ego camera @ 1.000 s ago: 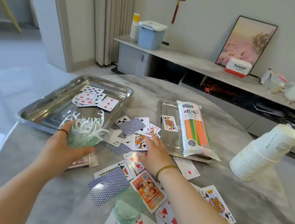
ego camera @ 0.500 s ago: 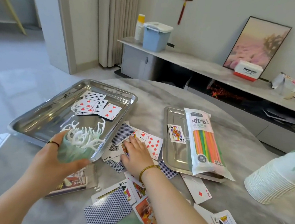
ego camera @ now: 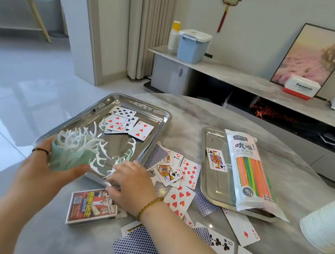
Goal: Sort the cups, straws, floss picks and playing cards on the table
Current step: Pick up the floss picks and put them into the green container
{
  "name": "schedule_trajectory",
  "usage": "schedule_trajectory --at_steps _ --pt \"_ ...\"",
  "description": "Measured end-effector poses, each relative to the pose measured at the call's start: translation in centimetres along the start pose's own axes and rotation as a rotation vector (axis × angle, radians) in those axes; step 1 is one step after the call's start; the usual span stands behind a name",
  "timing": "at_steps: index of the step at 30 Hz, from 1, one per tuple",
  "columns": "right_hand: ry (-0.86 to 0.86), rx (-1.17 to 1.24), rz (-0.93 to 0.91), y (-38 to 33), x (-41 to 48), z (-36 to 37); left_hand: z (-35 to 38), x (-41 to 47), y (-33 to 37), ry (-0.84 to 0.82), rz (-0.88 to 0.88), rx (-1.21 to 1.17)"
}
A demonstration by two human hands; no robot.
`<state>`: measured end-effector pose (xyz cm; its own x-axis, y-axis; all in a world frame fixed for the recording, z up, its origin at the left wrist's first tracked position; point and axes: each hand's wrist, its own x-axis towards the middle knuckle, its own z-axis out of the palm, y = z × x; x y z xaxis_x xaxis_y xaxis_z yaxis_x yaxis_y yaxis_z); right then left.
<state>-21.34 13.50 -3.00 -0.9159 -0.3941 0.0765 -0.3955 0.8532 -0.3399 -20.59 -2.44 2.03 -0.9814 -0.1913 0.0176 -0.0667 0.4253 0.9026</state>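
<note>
Fingers of L hand (ego camera: pixel 37 170) curl round a translucent green cup (ego camera: pixel 67 161) packed w/ white floss picks (ego camera: pixel 77 142); R hand (ego camera: pixel 132 184) fingers bent down at the near rim of the big steel tray (ego camera: pixel 160 116), too blurred to tell if they pinch anything.

L to R: cup is tilted over the shiny rectangular tray's near-left corner; more Y-shaped picks lie loose on the tray floor by the R fingertips, face-up playing cards (ego camera: pixel 122 123) fanned at its far end. Glossy card box (ego camera: pixel 91 207) flat on the grey marble table (ego camera: pixel 194 109), under the R hand. Cards scattered face-up and face-down betw. the trays. Smaller steel tray (ego camera: pixel 208 186) holds a jack of spades (ego camera: pixel 216 158) beside a clear plastic straw pack (ego camera: pixel 251 173), multicoloured. White paper cups (ego camera: pixel 323 225), nested in a ribbed stack, at far R edge.
</note>
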Motion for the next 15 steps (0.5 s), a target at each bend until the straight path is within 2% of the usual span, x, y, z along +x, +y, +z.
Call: schedule_trajectory --at_steps 8,15 --pt "-0.078 -0.055 0.055 1.0 -0.8 -2.1 -2.3 0.5 -0.3 0.062 -0.030 -0.101" --pt "-0.274 -0.066 0.228 2.9 -2.2 -5.2 -1.7 0.2 0.0 0.004 -0.008 -0.103"
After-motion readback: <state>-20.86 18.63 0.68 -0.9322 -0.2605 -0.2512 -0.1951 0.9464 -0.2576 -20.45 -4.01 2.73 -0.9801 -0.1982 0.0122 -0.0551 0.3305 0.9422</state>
